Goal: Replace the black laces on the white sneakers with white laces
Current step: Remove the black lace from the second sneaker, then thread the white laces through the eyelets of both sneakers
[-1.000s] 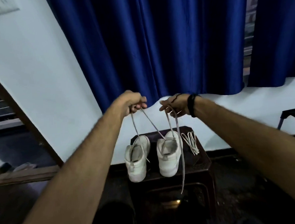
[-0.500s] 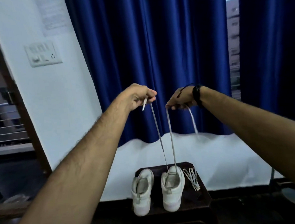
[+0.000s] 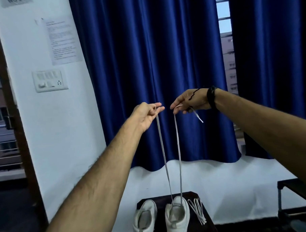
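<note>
Two white sneakers stand side by side on a dark stool at the bottom of the view. A white lace runs up in two taut strands from the right sneaker. My left hand pinches the end of the left strand, raised in front of the curtain. My right hand pinches the right strand, whose tip dangles past the fingers. The left sneaker has no lace that I can see. A bundled white lace lies on the stool right of the shoes. No black lace is visible.
A blue curtain hangs right behind my hands. A white wall with a switch panel and a paper notice is at the left. A dark frame piece of furniture stands at the lower right.
Both hands have risen and drawn the lace strands taut and longer above the right sneaker. The view has tilted up, pushing the shoes to the bottom edge.
</note>
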`<control>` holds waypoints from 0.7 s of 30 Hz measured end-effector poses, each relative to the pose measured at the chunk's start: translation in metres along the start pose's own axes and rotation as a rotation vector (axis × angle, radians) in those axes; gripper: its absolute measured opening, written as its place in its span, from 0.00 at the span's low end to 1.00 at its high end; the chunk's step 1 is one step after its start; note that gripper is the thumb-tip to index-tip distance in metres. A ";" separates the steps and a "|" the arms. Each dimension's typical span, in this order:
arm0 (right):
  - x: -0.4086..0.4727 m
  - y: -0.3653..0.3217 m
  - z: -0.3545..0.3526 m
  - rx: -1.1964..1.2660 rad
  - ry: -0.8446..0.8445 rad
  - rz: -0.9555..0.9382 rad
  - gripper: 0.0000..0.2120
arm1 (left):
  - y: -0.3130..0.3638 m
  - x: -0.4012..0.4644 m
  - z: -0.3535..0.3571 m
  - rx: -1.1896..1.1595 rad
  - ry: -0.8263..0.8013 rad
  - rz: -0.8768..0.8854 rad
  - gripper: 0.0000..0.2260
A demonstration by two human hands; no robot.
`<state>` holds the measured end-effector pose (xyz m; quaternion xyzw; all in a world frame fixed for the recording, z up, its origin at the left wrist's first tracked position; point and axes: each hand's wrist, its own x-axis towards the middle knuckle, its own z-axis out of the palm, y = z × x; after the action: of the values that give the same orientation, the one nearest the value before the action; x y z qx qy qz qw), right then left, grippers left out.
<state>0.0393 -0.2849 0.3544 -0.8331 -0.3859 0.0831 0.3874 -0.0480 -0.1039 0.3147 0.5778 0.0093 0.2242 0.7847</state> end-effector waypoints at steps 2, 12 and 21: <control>-0.003 -0.004 -0.003 -0.106 0.054 -0.035 0.12 | -0.003 0.001 0.001 0.017 -0.022 0.028 0.21; -0.002 -0.009 -0.007 -0.334 0.332 -0.127 0.03 | -0.019 0.004 0.011 0.106 0.085 0.145 0.06; -0.001 0.001 -0.005 0.257 0.258 -0.193 0.06 | -0.004 0.000 0.019 0.054 0.081 0.212 0.06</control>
<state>0.0413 -0.2892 0.3564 -0.7399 -0.3973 -0.0133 0.5428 -0.0415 -0.1215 0.3176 0.5868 -0.0140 0.3287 0.7399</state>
